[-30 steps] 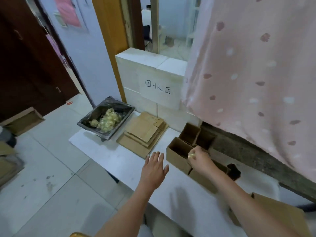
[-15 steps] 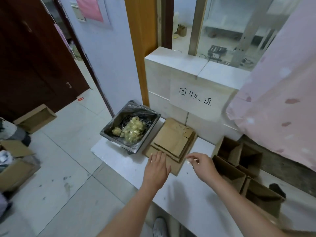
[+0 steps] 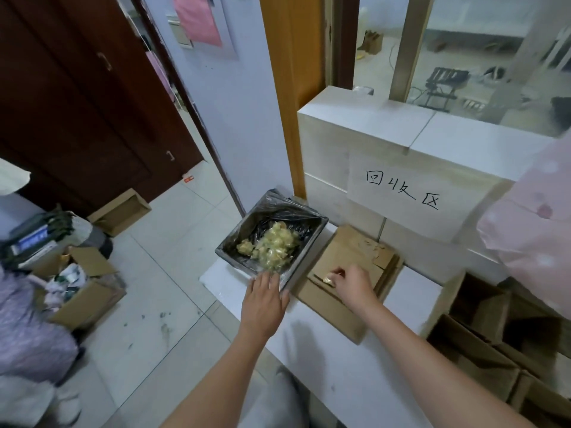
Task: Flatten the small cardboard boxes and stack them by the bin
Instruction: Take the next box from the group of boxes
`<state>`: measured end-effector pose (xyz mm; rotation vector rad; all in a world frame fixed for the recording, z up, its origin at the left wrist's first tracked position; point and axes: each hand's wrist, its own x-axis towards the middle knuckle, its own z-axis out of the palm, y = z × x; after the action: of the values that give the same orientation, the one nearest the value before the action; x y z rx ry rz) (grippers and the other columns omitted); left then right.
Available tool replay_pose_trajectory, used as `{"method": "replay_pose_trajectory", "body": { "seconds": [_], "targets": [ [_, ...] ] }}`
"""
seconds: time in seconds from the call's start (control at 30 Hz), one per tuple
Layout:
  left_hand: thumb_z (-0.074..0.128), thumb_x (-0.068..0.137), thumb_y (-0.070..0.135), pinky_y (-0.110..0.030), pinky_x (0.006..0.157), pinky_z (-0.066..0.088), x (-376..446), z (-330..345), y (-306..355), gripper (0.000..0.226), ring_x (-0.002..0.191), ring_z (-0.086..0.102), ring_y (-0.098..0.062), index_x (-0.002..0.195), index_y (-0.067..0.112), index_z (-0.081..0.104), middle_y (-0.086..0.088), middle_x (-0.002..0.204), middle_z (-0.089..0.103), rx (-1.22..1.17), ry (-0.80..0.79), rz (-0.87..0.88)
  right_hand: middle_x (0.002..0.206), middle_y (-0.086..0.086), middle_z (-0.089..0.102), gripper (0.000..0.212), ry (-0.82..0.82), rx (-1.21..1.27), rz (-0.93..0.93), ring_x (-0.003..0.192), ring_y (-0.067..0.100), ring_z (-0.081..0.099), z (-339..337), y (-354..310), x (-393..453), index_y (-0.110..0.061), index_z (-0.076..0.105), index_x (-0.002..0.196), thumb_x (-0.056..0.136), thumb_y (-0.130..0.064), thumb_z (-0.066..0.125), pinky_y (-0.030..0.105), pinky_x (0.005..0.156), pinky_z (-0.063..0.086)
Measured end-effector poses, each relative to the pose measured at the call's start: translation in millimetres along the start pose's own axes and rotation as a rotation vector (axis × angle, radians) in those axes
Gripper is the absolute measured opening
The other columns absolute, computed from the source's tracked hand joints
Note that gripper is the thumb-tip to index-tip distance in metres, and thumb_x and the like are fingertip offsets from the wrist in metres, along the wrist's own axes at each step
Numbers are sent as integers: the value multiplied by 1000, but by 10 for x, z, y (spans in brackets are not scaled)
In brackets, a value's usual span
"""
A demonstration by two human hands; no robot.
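Now my left hand [image 3: 264,299] lies flat-fingered against the black-lined bin [image 3: 272,234], my right hand [image 3: 350,282] pinching a yellowish tape scrap [image 3: 328,280] over flattened brown cardboard boxes [image 3: 349,267].

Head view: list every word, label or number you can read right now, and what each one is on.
"回收区": handwritten in black on the white paper sign stuck to the white block wall behind the flattened cardboard stack.
Pink sheet on the far wall: no text legible.
Blue item in the floor clutter at left: print too blurred to read.
Nothing else readable.
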<state>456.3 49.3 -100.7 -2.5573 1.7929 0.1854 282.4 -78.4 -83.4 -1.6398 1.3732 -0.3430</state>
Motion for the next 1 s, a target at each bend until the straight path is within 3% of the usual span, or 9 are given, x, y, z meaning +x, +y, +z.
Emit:
{"method": "replay_pose_trajectory", "body": {
  "seconds": [0.1, 0.23, 0.37, 0.43, 0.5, 0.6, 0.73, 0.9, 1.0],
  "targets": [
    [26, 104, 49, -37, 118, 25, 151, 10, -230, 54, 137, 39, -23, 141, 14, 44, -6, 144, 46, 13, -11, 17, 71, -7, 68, 27, 3, 27, -23, 73, 10, 64, 180, -191, 135, -25, 69, 70, 93, -12, 66, 21, 68, 49],
    [26, 105, 46, -38, 123, 16, 551, 68, -649, 55, 145, 32, -23, 147, 13, 39, -9, 152, 41, 17, -27, 48, 86, 10, 72, 19, 16, 19, -24, 81, 22, 68, 576, -486, 462, -5, 76, 89, 96, -8, 59, 33, 79, 54],
    [26, 106, 47, -41, 123, 17, 943, 112, -1041, 55, 144, 31, -24, 149, 13, 36, -9, 151, 40, 0, -99, 133, 110, 12, 58, 23, 33, -96, 11, 106, 22, 55, 979, -682, 776, -3, 72, 102, 101, -12, 51, 28, 98, 39],
    [27, 106, 46, -41, 122, 18, 1127, 132, -1286, 53, 143, 32, -25, 146, 14, 38, -9, 149, 40, -5, -100, 198, 114, 11, 55, 21, 18, -136, 43, 104, 21, 53, 1229, -782, 928, -9, 69, 99, 103, -14, 49, 26, 93, 38],
    [26, 106, 45, -43, 122, 18, 1294, 178, -1511, 51, 144, 30, -26, 144, 14, 37, -9, 150, 39, -15, -129, 234, 117, 10, 59, 21, 3, -178, 82, 100, 19, 57, 1461, -872, 1031, -11, 69, 110, 102, -10, 50, 18, 85, 39],
    [24, 106, 44, -44, 123, 17, 1470, 234, -1717, 52, 146, 28, -26, 146, 13, 37, -9, 153, 38, -23, -164, 272, 115, 5, 69, 26, 133, -173, 187, 80, 16, 66, 1714, -981, 1120, -11, 67, 123, 99, -12, 57, 18, 67, 51],
    [29, 106, 42, -45, 124, 18, 1653, 303, -1800, 51, 146, 30, -28, 145, 11, 41, -12, 153, 40, -62, -179, 335, 113, 6, 69, 30, 260, -204, 241, 85, 23, 67, 1963, -1077, 1244, -14, 63, 128, 99, -15, 57, 42, 79, 58],
    [24, 106, 42, -43, 124, 16, 1764, 380, -1830, 53, 148, 26, -27, 148, 12, 35, -11, 155, 36, -44, -208, 397, 91, 10, 65, 49, 149, -429, 153, 78, 28, 63, 2259, -1118, 1327, -17, 37, 140, 95, -4, 52, 43, 70, 55],
    [23, 107, 42, -43, 124, 16, 1799, 440, -1879, 51, 148, 25, -26, 148, 13, 33, -10, 156, 34, -47, -221, 429, 114, 11, 63, 41, 109, -608, 153, 104, 27, 58, 2407, -1035, 1399, -11, 48, 134, 93, -2, 54, 38, 89, 51]
  ]
}}
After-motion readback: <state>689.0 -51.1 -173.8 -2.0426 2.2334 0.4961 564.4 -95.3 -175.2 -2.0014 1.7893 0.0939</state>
